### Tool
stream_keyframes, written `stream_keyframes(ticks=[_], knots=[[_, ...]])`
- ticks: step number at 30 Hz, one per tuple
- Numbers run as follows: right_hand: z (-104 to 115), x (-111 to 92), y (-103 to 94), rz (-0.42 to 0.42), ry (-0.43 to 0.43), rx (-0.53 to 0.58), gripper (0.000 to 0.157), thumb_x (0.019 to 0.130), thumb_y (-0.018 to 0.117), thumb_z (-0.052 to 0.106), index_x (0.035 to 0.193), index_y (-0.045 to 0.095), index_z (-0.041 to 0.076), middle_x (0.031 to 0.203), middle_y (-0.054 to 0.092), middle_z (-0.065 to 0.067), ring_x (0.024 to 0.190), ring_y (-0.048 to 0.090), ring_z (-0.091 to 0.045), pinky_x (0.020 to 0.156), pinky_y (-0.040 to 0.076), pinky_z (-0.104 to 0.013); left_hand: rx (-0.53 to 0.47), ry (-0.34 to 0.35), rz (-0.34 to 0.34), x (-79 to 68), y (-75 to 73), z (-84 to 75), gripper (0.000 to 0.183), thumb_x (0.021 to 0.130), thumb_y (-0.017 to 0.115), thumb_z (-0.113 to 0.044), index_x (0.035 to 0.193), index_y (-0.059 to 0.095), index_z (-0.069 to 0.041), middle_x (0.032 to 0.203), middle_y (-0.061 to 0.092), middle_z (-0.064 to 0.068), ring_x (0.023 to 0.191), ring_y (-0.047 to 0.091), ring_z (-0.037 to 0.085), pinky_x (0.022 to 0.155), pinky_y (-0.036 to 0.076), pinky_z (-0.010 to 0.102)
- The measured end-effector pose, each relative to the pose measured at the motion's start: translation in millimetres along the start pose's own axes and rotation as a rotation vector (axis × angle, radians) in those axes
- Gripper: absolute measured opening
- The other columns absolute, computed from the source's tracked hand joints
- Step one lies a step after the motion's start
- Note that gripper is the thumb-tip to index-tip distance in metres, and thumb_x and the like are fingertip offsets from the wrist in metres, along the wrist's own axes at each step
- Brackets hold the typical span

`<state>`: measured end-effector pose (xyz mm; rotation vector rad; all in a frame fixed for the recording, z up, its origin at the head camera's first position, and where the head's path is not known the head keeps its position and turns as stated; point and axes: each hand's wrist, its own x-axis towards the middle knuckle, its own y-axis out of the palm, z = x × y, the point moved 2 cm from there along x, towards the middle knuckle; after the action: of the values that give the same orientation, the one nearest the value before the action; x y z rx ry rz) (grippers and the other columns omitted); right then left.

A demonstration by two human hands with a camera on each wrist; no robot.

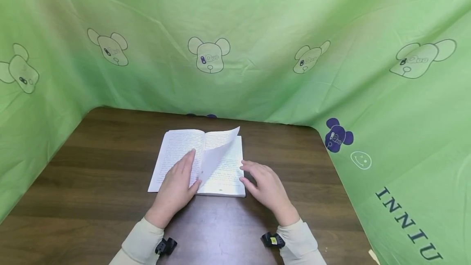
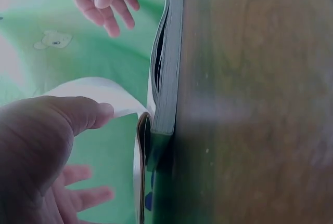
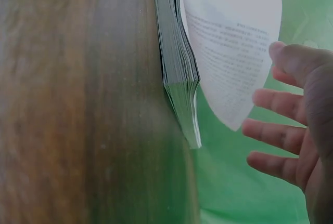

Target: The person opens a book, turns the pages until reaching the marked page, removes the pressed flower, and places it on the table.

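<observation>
An open book (image 1: 226,177) with printed text lies on the table. One loose page (image 1: 215,158) stands raised and curved near the spine, its far corner in the air over the right side. Over the left pages lies my left hand (image 1: 173,187), fingers extended and its thumb near the base of the raised page; in the left wrist view the thumb (image 2: 88,115) is close to the curved sheet, though contact is hard to tell. My right hand (image 1: 268,187) hovers by the book's right edge, fingers loosely bent and holding nothing. The right wrist view shows the raised page (image 3: 229,52) beside those fingertips (image 3: 260,99).
The dark wooden table (image 1: 110,154) spreads around the book. A green cloth (image 1: 257,19) with bear-head prints hangs behind and along both sides. Each wrist wears a black strapped device, such as the right one (image 1: 273,240).
</observation>
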<state>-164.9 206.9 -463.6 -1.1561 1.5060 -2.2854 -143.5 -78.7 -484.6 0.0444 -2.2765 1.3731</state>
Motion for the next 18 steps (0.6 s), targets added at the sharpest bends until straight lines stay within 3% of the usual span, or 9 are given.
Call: stream_keyframes(ticks=[4, 10, 14, 18], knots=[[1.2, 0.0, 0.7, 0.064, 0.013, -0.005, 0.033, 0.092, 0.077, 0.028, 0.121, 0.071, 0.013, 0.135, 0.069, -0.004, 0.129, 0.063, -0.024, 0.105, 0.050, -0.049, 0.052, -0.007, -0.039, -0.7, -4.2, 1.0, 0.112, 0.081, 0.088, -0.024, 0.164, 0.014, -0.006, 0.166, 0.021, 0.026, 0.147, 0.033, 0.046, 0.110, 0.037, 0.068], [0.5, -0.6, 2.8, 0.122, 0.015, 0.004, 0.035, 0.093, 0.076, 0.029, 0.123, 0.070, 0.013, 0.140, 0.065, -0.006, 0.133, 0.059, -0.027, 0.109, 0.046, -0.052, 0.127, -0.011, -0.059, -1.1, -7.4, 3.5, 0.120, 0.074, 0.093, -0.028, 0.164, 0.017, -0.011, 0.169, -0.007, 0.026, 0.155, 0.002, 0.050, 0.110, 0.014, 0.082], [-0.2, -1.1, 4.3, 0.153, 0.019, 0.004, 0.038, 0.094, 0.075, 0.032, 0.126, 0.069, 0.012, 0.143, 0.063, -0.007, 0.136, 0.057, -0.029, 0.111, 0.044, -0.053, 0.147, -0.022, -0.038, -1.7, -9.1, 4.9, 0.120, 0.073, 0.093, -0.029, 0.165, 0.018, -0.014, 0.170, -0.015, 0.022, 0.155, -0.009, 0.049, 0.111, 0.004, 0.082], [0.0, -1.8, 4.7, 0.192, 0.033, 0.008, 0.042, 0.095, 0.073, 0.035, 0.130, 0.068, 0.012, 0.146, 0.061, -0.007, 0.139, 0.054, -0.030, 0.113, 0.042, -0.054, 0.161, -0.006, 0.020, -2.4, -10.0, 6.0, 0.116, 0.075, 0.092, -0.029, 0.165, 0.019, -0.015, 0.172, -0.009, 0.017, 0.156, -0.007, 0.047, 0.111, 0.004, 0.083]])
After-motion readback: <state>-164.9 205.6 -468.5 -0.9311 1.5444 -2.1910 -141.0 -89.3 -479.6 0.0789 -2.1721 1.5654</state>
